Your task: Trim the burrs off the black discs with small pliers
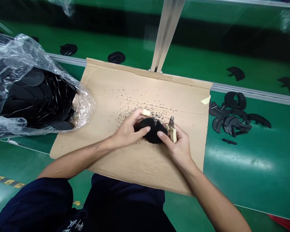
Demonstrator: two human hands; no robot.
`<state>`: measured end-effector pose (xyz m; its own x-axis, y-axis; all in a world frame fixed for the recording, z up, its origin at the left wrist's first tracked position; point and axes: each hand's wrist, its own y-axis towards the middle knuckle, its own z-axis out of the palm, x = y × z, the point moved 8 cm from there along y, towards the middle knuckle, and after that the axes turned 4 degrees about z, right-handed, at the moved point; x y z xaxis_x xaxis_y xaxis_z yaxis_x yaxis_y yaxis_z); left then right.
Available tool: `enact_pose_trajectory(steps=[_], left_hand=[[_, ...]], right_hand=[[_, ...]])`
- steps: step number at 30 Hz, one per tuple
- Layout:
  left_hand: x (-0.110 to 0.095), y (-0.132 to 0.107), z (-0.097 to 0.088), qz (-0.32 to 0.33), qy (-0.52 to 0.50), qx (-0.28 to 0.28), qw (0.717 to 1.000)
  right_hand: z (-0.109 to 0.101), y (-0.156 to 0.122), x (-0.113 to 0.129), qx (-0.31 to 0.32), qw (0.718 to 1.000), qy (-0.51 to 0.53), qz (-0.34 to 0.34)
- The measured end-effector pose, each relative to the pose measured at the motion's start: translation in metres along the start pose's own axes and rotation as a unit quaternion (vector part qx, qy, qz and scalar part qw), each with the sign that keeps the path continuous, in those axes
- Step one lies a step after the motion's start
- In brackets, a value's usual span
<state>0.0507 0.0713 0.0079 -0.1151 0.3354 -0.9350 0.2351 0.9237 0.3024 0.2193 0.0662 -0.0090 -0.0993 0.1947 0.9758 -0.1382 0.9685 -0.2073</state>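
Above a brown cardboard sheet (125, 161), my left hand (131, 127) is closed on a round black plastic part (153, 137), thumb on its upper face. A pale wrap covers one of its fingertips. My right hand (178, 145) grips the part's right side between thumb and fingers. The same hand also carries a pair of side cutters (172, 129), with pale yellow handles and jaws pointing away from me. Many tiny black scraps (157, 112) lie scattered on the cardboard around the part.
At the left, a clear plastic bag (19, 51) lies open, full of black parts (38, 96). A loose pile of curved black pieces (232, 120) sits on the green table (246, 180) at right. Behind the cardboard stands a metal post (168, 35), beside a metal rail (256, 93).
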Motion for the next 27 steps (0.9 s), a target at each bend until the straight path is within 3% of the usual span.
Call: enact_pose_trajectory(steps=[4,10,13,17,20,24,27], left_hand=[[0.009,0.001,-0.009,-0.045,-0.122,-0.061,0.99],[0.001,0.0,-0.021,-0.03,-0.007,-0.106,0.994],[-0.001,0.002,-0.024,-0.02,0.049,-0.089,0.995],[0.004,0.003,-0.025,-0.039,-0.013,-0.093,0.995],[0.005,0.0,-0.023,-0.039,-0.025,-0.107,0.993],[-0.002,-0.004,-0.017,-0.009,0.092,-0.08,0.992],[-0.012,-0.005,-0.018,0.049,0.122,-0.083,0.988]], right_hand=[[-0.003,0.002,-0.005,-0.015,1.0,-0.003,0.013],[0.0,0.002,-0.015,0.001,0.998,0.056,0.04],[0.001,0.002,-0.016,0.009,0.997,0.072,0.038],[-0.006,0.002,-0.015,-0.033,0.998,0.042,0.029],[-0.003,0.002,-0.012,-0.022,0.998,0.051,0.024],[0.005,0.0,-0.007,0.009,0.998,0.049,0.027],[0.005,-0.001,-0.007,0.006,0.998,0.049,0.032]])
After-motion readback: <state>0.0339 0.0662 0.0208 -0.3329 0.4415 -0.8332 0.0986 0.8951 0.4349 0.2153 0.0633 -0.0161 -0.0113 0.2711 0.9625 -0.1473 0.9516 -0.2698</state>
